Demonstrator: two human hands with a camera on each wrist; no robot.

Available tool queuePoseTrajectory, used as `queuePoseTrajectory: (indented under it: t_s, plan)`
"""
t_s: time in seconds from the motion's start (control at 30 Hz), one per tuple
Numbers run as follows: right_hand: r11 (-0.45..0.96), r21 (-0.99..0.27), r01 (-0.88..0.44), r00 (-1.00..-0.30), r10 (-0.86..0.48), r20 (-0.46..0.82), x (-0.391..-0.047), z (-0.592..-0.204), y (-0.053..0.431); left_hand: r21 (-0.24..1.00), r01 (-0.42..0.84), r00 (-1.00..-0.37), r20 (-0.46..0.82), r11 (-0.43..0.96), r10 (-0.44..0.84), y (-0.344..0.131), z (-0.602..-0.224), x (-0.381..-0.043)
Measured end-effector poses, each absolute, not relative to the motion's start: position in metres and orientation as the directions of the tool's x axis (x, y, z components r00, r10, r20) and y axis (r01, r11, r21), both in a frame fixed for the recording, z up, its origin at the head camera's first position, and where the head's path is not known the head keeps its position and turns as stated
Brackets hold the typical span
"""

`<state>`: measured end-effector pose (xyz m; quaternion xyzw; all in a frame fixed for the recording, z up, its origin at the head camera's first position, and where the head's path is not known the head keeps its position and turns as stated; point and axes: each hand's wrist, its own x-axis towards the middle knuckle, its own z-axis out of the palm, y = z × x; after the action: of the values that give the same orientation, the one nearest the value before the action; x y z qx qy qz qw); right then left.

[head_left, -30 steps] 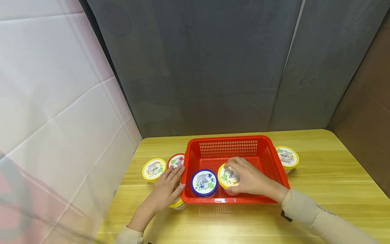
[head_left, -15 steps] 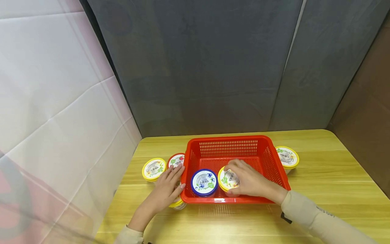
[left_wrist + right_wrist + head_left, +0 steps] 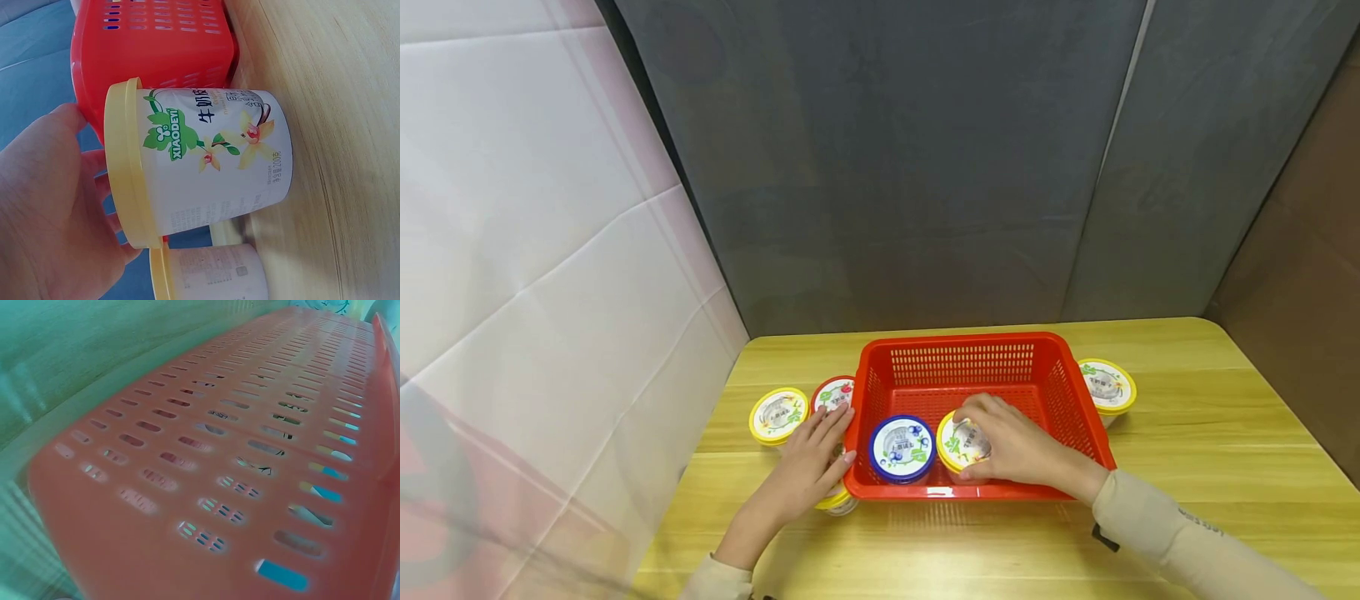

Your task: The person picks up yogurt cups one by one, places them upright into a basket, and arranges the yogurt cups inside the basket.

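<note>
My right hand (image 3: 1015, 437) grips a yellow-lidded tub (image 3: 958, 443) by its lid inside the red plastic basket (image 3: 951, 342). A blue-lidded tub (image 3: 902, 450) stands just left of it in the basket. My left hand (image 3: 805, 467) lies over the basket's left side, its fingers extended and fingertips at the rim. Beneath that hand is another yellow-lidded tub (image 3: 212, 156), printed with flowers and upright on the table beside the basket. In the right wrist view only the basket's slotted wall (image 3: 187, 462) fills the picture, hiding the hand.
Left of the basket stand a yellow-lidded tub (image 3: 779, 416) and a red-lidded tub (image 3: 835, 393), partly covered by the basket rim. One more yellow-lidded tub (image 3: 1107, 385) stands against the basket's right side. A grey panel (image 3: 887, 167) rises behind the wooden table (image 3: 1000, 550).
The yellow-lidded tub in my right hand has gone down slightly and levelled beside the blue-lidded one. My left hand and the basket have stayed in place.
</note>
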<state>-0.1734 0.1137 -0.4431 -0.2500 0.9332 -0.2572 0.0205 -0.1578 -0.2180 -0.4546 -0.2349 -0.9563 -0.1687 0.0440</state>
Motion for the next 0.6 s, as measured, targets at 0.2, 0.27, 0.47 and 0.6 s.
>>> queuePoseTrajectory:
  t_s: [0.2, 0.27, 0.47, 0.6]
  plan:
    - [0.748, -0.483, -0.454, -0.876, -0.475, 0.088, -0.1734, -0.4440, 0.1140, 0.305, 0.463, -0.886, 0.163, 0.832, 0.433, -0.2179, -0.4541, -0.1577]
    - [0.750, -0.480, -0.455, -0.876, -0.474, 0.090, -0.1734, -0.4442, 0.1139, 0.305, 0.464, -0.886, 0.163, 0.831, 0.435, -0.2179, -0.4542, -0.1578]
    - [0.758, -0.466, -0.456, -0.878, -0.470, 0.095, -0.1736, -0.4447, 0.1140, 0.305, 0.460, -0.888, 0.156, 0.834, 0.433, -0.2182, -0.4547, -0.1579]
    - [0.763, -0.460, -0.454, -0.880, -0.466, 0.094, -0.1738, -0.4451, 0.1139, 0.302, 0.463, -0.887, 0.160, 0.834, 0.434, -0.2180, -0.4550, -0.1585]
